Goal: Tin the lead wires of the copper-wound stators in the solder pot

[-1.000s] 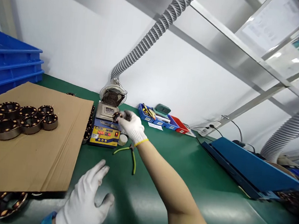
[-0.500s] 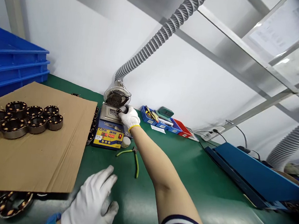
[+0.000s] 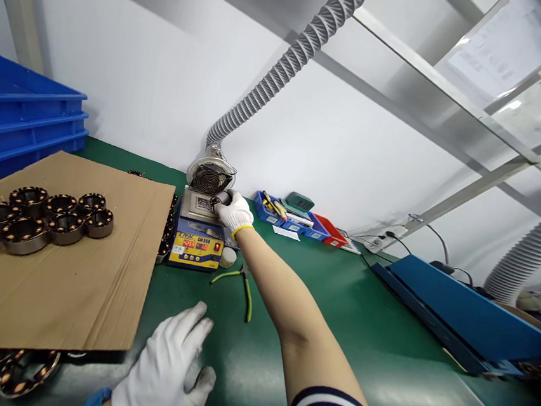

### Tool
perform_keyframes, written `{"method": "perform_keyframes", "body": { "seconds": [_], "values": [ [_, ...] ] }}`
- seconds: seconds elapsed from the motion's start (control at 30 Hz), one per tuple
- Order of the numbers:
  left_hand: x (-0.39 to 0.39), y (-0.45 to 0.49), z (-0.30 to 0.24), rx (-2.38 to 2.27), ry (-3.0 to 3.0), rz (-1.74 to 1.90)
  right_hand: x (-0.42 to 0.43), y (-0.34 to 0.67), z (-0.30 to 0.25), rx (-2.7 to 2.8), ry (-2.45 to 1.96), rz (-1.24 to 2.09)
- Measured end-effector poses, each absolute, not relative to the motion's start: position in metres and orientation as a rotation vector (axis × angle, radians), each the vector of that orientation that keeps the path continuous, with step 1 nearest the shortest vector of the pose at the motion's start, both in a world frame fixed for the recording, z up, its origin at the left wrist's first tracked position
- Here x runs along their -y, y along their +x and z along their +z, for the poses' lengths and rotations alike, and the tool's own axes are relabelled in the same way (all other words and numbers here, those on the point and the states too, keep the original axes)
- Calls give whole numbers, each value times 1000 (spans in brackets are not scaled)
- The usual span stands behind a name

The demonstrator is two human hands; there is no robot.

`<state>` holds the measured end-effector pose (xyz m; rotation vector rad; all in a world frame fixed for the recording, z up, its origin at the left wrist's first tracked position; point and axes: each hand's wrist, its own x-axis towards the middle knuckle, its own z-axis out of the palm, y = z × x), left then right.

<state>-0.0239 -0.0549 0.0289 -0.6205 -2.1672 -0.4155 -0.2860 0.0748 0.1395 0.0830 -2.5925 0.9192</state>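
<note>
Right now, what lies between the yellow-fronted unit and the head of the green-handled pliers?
A small whitish round object, between the yellow-fronted unit and the green-handled pliers, on the green bench; the head view shows it.

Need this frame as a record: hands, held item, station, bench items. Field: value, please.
right hand: white-gloved, gripping a small ring part
ring part: held at the top of the yellow-fronted unit
yellow-fronted unit: red display lit
left hand: white-gloved, open, holding nothing visible; bench contact unclear
cardboard sheet: left side, several ring cores on it
pliers: green-handled, open on the bench
blue trays: stacked, far left
</note>
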Motion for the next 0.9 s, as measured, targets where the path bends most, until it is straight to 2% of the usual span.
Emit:
{"method": "perform_keyframes", "body": {
  "seconds": [0.43,0.7,0.9],
  "values": [
    [57,-23,23,2196,-634,-393,-72,-282,153,2591,100,922],
    [57,-24,28,2177,-648,-417,-68,-280,143,2607,105,939],
    [61,-24,29,2173,-677,-420,-77,-276,155,2543,105,1049]
  ]
}}
